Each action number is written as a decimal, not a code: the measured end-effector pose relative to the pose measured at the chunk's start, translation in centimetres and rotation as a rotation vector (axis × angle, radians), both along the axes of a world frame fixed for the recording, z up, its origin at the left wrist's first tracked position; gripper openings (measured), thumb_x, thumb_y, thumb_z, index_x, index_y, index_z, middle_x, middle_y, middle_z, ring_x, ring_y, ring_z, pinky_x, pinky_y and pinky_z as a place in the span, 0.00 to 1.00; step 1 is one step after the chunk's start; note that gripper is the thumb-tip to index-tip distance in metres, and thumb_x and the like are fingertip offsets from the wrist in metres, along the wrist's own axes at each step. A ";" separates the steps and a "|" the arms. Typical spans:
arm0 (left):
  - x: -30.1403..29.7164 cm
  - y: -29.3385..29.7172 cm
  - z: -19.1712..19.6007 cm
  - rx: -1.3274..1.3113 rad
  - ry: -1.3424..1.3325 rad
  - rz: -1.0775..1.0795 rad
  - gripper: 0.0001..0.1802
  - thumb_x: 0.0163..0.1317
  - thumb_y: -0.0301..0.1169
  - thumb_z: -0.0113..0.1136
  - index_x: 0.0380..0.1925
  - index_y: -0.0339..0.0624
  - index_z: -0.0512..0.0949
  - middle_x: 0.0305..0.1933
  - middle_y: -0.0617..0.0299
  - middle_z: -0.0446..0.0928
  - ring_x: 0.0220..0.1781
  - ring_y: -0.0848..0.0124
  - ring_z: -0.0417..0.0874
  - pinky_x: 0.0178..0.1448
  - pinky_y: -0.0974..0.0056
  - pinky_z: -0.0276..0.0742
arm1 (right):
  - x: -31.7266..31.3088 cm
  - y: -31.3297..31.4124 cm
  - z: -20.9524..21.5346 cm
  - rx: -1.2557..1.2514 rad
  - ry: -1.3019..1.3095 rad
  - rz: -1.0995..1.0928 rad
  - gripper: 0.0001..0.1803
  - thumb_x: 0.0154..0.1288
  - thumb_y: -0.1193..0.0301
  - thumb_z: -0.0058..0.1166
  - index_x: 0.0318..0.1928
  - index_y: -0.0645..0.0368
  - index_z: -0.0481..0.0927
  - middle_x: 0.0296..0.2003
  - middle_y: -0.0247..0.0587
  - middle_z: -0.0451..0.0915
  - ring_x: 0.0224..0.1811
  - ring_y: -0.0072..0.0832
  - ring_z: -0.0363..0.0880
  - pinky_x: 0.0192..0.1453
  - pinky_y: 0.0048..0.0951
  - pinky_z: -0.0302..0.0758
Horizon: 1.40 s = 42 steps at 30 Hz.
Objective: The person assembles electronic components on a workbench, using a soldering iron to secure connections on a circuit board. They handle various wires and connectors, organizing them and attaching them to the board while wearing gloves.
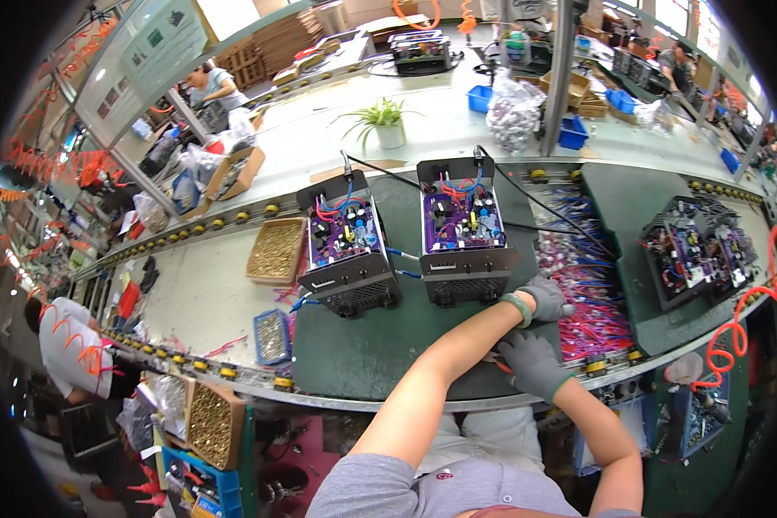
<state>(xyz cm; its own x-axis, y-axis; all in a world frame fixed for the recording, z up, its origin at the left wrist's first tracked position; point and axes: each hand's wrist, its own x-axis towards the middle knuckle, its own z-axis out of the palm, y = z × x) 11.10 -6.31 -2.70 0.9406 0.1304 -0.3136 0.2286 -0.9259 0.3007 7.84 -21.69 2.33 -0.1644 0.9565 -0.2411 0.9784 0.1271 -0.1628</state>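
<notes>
My left hand (546,300), grey-gloved with a green bangle (518,309) at the wrist, reaches to the near edge of a pile of red, white and blue wires (591,311). Its fingers are curled, and what lies in them is hidden. Just nearer, my right hand (533,364), also gloved, is closed over the green work board (388,354); a small reddish thing shows at its fingertips, too small to name. Beyond my hands stand two black metal housings with purple circuit boards, a right one (464,229) and a left one (348,246); cables are plugged in at their backs.
On the left are a box of brass-coloured fasteners (275,250) and a blue tray of small metal parts (272,337). More circuit-board housings (695,250) stand on the right board. An orange coiled hose (734,332) hangs at right. A potted plant (388,129) stands beyond; other people work farther off.
</notes>
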 end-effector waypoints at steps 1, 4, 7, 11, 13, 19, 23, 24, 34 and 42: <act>-2.4 0.2 0.9 -0.002 -0.092 -0.009 0.29 0.75 0.52 0.36 0.41 0.50 0.86 0.46 0.52 0.85 0.58 0.57 0.80 0.80 0.44 0.45 | 0.0 -0.3 0.2 0.025 0.038 0.018 0.24 0.52 0.66 0.66 0.51 0.53 0.79 0.43 0.51 0.78 0.50 0.47 0.77 0.54 0.44 0.75; -8.2 2.8 -2.2 -0.028 -0.273 0.015 0.28 0.74 0.52 0.37 0.38 0.51 0.87 0.43 0.54 0.85 0.54 0.57 0.81 0.79 0.44 0.47 | 2.4 -0.7 -0.8 0.035 0.092 0.013 0.30 0.42 0.65 0.71 0.49 0.53 0.77 0.45 0.46 0.76 0.51 0.43 0.76 0.53 0.44 0.77; -14.1 3.5 1.3 0.038 -0.113 0.094 0.27 0.72 0.50 0.41 0.31 0.50 0.86 0.41 0.55 0.84 0.54 0.60 0.81 0.78 0.48 0.51 | 8.7 -2.6 -2.1 0.300 0.183 -0.097 0.30 0.45 0.79 0.60 0.55 0.52 0.79 0.39 0.45 0.75 0.46 0.46 0.76 0.49 0.45 0.76; -21.3 5.2 0.2 0.196 -0.152 0.308 0.24 0.69 0.50 0.46 0.27 0.51 0.87 0.34 0.58 0.85 0.50 0.61 0.83 0.75 0.53 0.56 | 22.9 -4.4 -6.6 0.635 -0.048 -0.421 0.25 0.51 0.79 0.60 0.53 0.56 0.80 0.42 0.50 0.78 0.47 0.49 0.76 0.54 0.45 0.73; -25.3 6.0 0.6 0.249 -0.108 0.465 0.24 0.69 0.50 0.47 0.27 0.52 0.87 0.32 0.58 0.85 0.47 0.61 0.84 0.74 0.54 0.59 | 26.9 -5.3 -5.6 0.376 -0.114 -0.810 0.34 0.49 0.70 0.71 0.59 0.59 0.74 0.54 0.53 0.75 0.59 0.51 0.72 0.66 0.44 0.70; -38.4 10.1 -1.4 0.546 -0.018 0.759 0.21 0.65 0.50 0.52 0.21 0.57 0.86 0.25 0.62 0.83 0.35 0.62 0.86 0.63 0.55 0.69 | 23.5 -2.6 -3.3 0.061 -0.425 -1.015 0.47 0.50 0.61 0.74 0.68 0.58 0.64 0.54 0.52 0.74 0.61 0.46 0.73 0.65 0.40 0.74; -47.1 14.1 -3.2 0.723 0.029 1.160 0.23 0.66 0.54 0.51 0.30 0.52 0.88 0.29 0.58 0.86 0.35 0.59 0.87 0.39 0.54 0.78 | 31.7 -2.8 -16.6 0.518 -0.927 -0.933 0.10 0.74 0.70 0.44 0.53 0.52 0.71 0.38 0.35 0.74 0.38 0.31 0.79 0.34 0.33 0.80; -46.3 14.5 -1.6 0.571 0.083 1.246 0.22 0.65 0.53 0.53 0.31 0.50 0.87 0.31 0.56 0.86 0.37 0.58 0.87 0.43 0.53 0.78 | 32.8 -3.4 -17.3 0.577 -0.845 -1.024 0.08 0.74 0.70 0.44 0.50 0.52 0.72 0.37 0.35 0.74 0.36 0.31 0.79 0.31 0.35 0.80; -34.0 13.1 1.1 0.461 -0.603 1.029 0.08 0.58 0.37 0.64 0.31 0.45 0.85 0.43 0.52 0.81 0.49 0.52 0.80 0.56 0.52 0.75 | 16.4 1.4 -11.5 0.549 -0.539 -1.073 0.07 0.70 0.66 0.47 0.44 0.49 0.75 0.39 0.38 0.75 0.37 0.32 0.78 0.36 0.39 0.74; -11.5 8.4 2.5 -0.177 -0.729 0.583 0.30 0.61 0.34 0.68 0.63 0.40 0.72 0.56 0.50 0.79 0.58 0.58 0.80 0.63 0.58 0.76 | 1.7 -6.3 -4.2 0.521 0.570 -0.417 0.29 0.55 0.71 0.65 0.58 0.56 0.70 0.48 0.48 0.78 0.49 0.43 0.82 0.52 0.40 0.79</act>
